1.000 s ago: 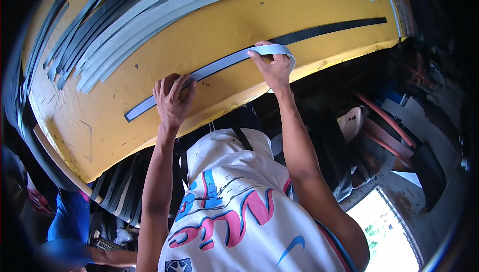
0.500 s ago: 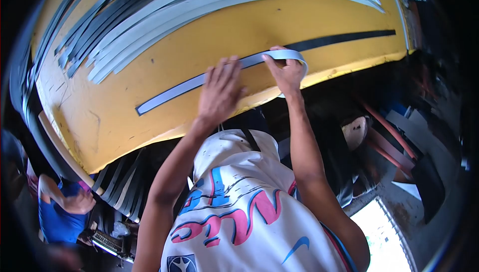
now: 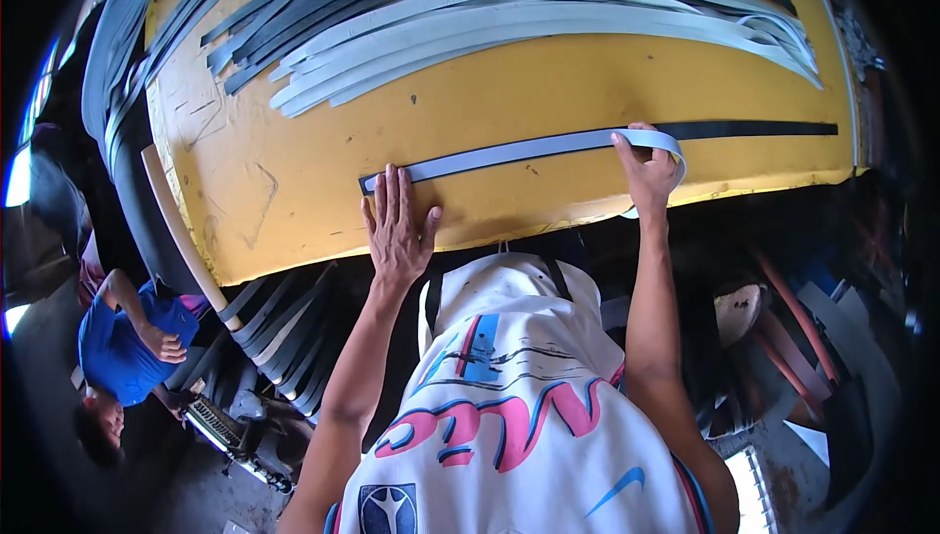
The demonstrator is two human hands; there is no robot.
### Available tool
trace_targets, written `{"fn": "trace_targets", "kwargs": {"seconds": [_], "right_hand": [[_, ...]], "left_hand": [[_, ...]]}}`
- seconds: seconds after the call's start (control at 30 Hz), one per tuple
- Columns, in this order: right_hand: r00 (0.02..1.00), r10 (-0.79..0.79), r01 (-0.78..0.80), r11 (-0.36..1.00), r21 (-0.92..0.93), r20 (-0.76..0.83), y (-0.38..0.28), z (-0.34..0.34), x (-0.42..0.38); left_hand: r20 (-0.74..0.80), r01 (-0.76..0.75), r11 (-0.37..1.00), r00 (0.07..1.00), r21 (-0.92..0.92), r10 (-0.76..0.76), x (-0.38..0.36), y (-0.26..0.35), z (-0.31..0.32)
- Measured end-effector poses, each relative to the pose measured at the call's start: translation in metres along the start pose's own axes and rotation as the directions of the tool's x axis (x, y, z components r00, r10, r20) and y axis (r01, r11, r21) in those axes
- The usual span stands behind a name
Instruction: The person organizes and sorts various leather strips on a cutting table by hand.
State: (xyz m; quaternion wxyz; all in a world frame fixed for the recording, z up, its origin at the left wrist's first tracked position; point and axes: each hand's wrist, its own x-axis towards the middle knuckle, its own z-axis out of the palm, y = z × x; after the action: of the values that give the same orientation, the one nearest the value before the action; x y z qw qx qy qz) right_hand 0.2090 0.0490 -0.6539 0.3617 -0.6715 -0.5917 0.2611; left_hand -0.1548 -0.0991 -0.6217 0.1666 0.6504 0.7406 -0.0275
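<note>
A long black strip [image 3: 754,129] lies across the yellow tabletop, and a pale white strip [image 3: 519,151] lies along the left part of it. My left hand [image 3: 399,231] rests flat with its fingers extended, the fingertips on the white strip near its left end. The thumb is held apart. My right hand [image 3: 649,174] grips the white strip between thumb and fingers farther right. From there the white strip curls up in a loop over this hand, and its free part hangs below the table edge.
Pale strips [image 3: 529,20] and black strips [image 3: 323,5] lie bundled at the table's far side. More dark strips [image 3: 279,328] hang under the left edge. At lower left is a person in a blue shirt [image 3: 137,343], beside a metal machine part [image 3: 220,426].
My left hand has slid along the white strip toward its left end and now rests there. My right hand keeps hold of the looped strip. The view has shifted, so the table sits farther right.
</note>
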Motion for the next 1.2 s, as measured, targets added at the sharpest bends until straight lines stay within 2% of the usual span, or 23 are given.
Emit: {"fn": "trace_targets", "kwargs": {"seconds": [0.07, 0.1, 0.13, 0.2, 0.27, 0.33, 0.4, 0.47, 0.53, 0.6, 0.63, 0.67, 0.73, 0.83, 0.9, 0.97, 1.03, 1.2], "right_hand": [[0.997, 0.064, -0.064, 0.998, -0.005, 0.042, -0.001, -0.004, 0.002], [1.000, 0.028, -0.028, 0.999, -0.037, 0.007, 0.003, -0.004, 0.001], [1.000, -0.003, 0.001, 0.997, -0.079, -0.023, 0.005, -0.002, 0.000], [0.994, -0.097, 0.092, 0.992, -0.091, -0.054, -0.004, -0.004, 0.001], [0.999, -0.016, 0.011, 0.989, -0.147, -0.032, -0.002, 0.000, -0.001], [0.996, 0.090, -0.091, 0.995, -0.036, -0.018, -0.014, 0.000, -0.004], [0.995, -0.015, 0.012, 1.000, -0.029, -0.103, -0.008, 0.005, -0.006], [0.998, -0.018, 0.016, 0.999, -0.040, -0.067, -0.014, -0.002, -0.004], [0.996, 0.005, -0.001, 0.999, 0.040, -0.090, -0.012, 0.003, -0.006], [0.986, 0.077, -0.039, 0.968, 0.248, -0.145, -0.018, -0.003, -0.005], [0.943, 0.328, -0.258, 0.816, 0.517, -0.048, -0.019, -0.003, -0.005], [0.887, 0.462, -0.322, 0.595, 0.737, 0.014, -0.012, -0.001, -0.003], [0.677, 0.690, -0.382, 0.032, 0.924, 0.256, -0.027, -0.031, 0.006], [0.728, 0.639, -0.249, -0.088, 0.964, 0.247, -0.023, -0.073, 0.018], [0.769, 0.608, -0.251, 0.006, 0.968, 0.196, -0.020, -0.103, 0.031], [0.832, 0.541, -0.303, 0.255, 0.918, 0.124, -0.014, -0.129, 0.043], [0.857, 0.510, -0.314, 0.415, 0.854, 0.068, -0.016, -0.154, 0.057], [0.926, 0.377, -0.290, 0.694, 0.659, 0.012, -0.020, -0.200, 0.083]], "left_hand": [[-0.106, 0.010, 0.996, 0.994, -0.090, -0.019, 0.002, 0.017, -0.004], [-0.092, 0.074, 0.989, 0.992, -0.127, -0.086, 0.004, 0.027, -0.001], [-0.127, 0.053, 0.985, 0.989, -0.167, -0.075, 0.010, 0.041, 0.003], [-0.104, -0.157, 0.961, 0.985, -0.227, 0.137, 0.031, 0.082, 0.004], [-0.097, -0.365, 0.876, 0.930, -0.316, 0.353, 0.054, 0.142, 0.000], [-0.076, -0.515, 0.809, 0.853, -0.283, 0.516, 0.075, 0.192, 0.005], [-0.052, -0.483, 0.834, 0.871, -0.269, 0.488, 0.089, 0.218, 0.016], [-0.012, -0.455, 0.884, 0.890, -0.107, 0.456, 0.090, 0.229, 0.028], [-0.030, -0.463, 0.875, 0.885, -0.141, 0.464, 0.090, 0.226, 0.027], [-0.032, -0.471, 0.878, 0.882, -0.080, 0.470, 0.089, 0.224, 0.030], [-0.041, -0.469, 0.880, 0.883, -0.081, 0.467, 0.089, 0.223, 0.030], [-0.049, -0.462, 0.883, 0.887, -0.083, 0.459, 0.090, 0.223, 0.032], [-0.038, -0.440, 0.894, 0.898, -0.085, 0.439, 0.087, 0.226, 0.027], [-0.024, -0.442, 0.890, 0.897, -0.112, 0.442, 0.088, 0.230, 0.019], [-0.053, -0.447, 0.889, 0.894, -0.099, 0.444, 0.090, 0.228, 0.024], [-0.071, -0.459, 0.882, 0.888, -0.103, 0.454, 0.089, 0.225, 0.027], [-0.087, -0.467, 0.875, 0.884, -0.127, 0.459, 0.088, 0.224, 0.026], [-0.122, -0.471, 0.871, 0.881, -0.142, 0.457, 0.087, 0.222, 0.028]]}}
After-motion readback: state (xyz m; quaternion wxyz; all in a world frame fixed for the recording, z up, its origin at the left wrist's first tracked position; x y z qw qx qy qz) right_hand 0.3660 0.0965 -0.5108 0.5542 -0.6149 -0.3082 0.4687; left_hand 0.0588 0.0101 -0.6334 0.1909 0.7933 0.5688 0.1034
